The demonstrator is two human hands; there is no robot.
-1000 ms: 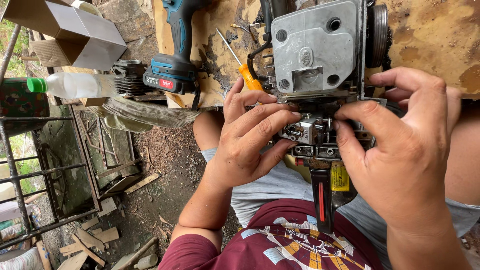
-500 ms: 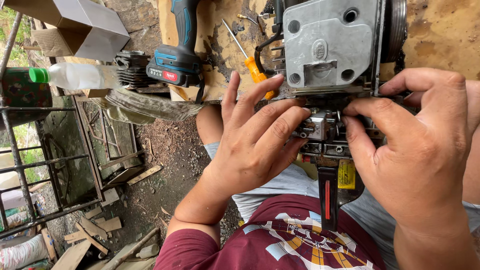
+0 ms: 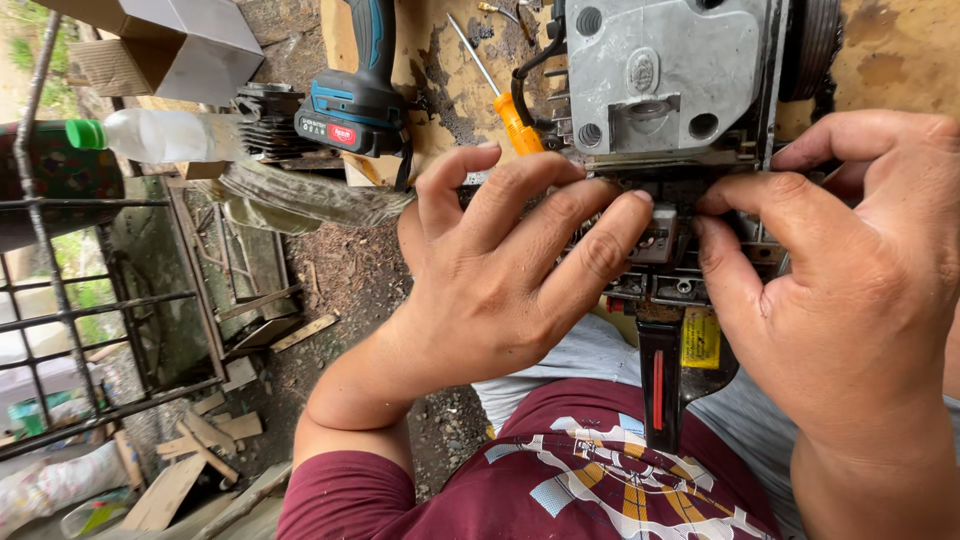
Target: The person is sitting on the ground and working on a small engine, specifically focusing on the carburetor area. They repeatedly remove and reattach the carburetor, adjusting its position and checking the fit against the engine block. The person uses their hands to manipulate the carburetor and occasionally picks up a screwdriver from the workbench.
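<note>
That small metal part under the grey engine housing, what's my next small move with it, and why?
Probably press it gently into place: left hand and right hand fingertips pinch the small metal part from both sides under the grey housing.

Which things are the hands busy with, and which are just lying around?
In use:
left hand
right hand
grey metal engine block
small metal part between the fingertips

Lying about:
blue cordless drill
orange-handled screwdriver
clear plastic bottle with green cap
cardboard box
</note>
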